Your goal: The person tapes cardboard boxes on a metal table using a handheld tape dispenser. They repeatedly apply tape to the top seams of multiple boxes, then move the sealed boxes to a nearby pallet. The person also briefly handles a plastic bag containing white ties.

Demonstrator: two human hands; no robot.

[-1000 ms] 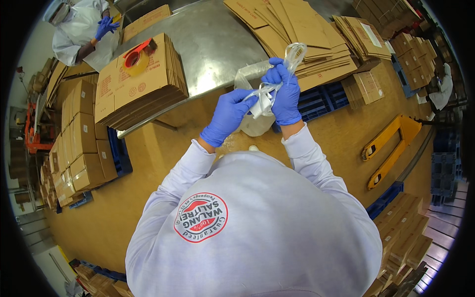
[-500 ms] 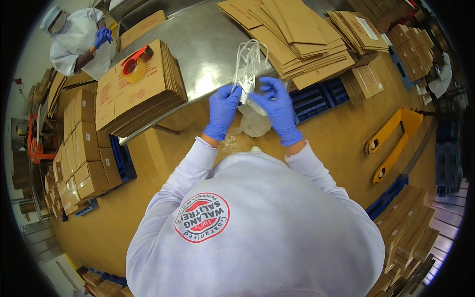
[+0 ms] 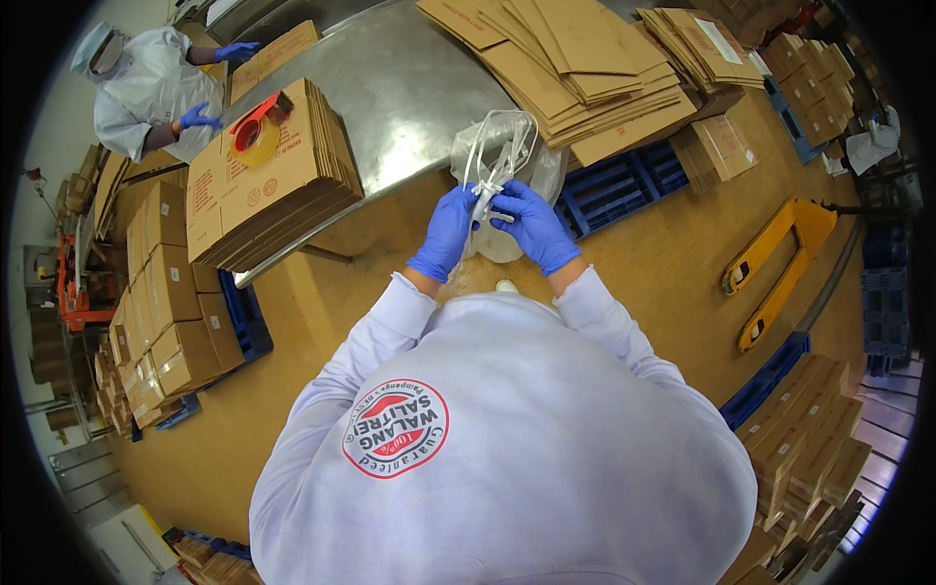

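My left hand [image 3: 446,232], in a blue glove, is closed on a knotted bunch of thin white ties [image 3: 487,192], with loops standing up above the fingertips. My right hand [image 3: 536,230], gloved alike, grips the same knot from the other side, fingers curled. Crumpled translucent plastic [image 3: 499,246] hangs below and behind the hands, near the edge of the steel table [image 3: 409,88]; whether the ties are part of it I cannot tell.
Flattened cartons [image 3: 244,195] carry a red tape dispenser [image 3: 271,112]; more [image 3: 546,49] lie right. A co-worker [image 3: 146,88] in blue gloves stands upper left. Stacked boxes [image 3: 166,283], blue pallets [image 3: 619,185] and a yellow pallet jack [image 3: 799,234] stand around; another person [image 3: 868,146] is far right.
My right hand, higher a second ago and loosened half a second ago, is back on the knot. The loops have shifted. The co-worker's hands, together earlier, are now apart.
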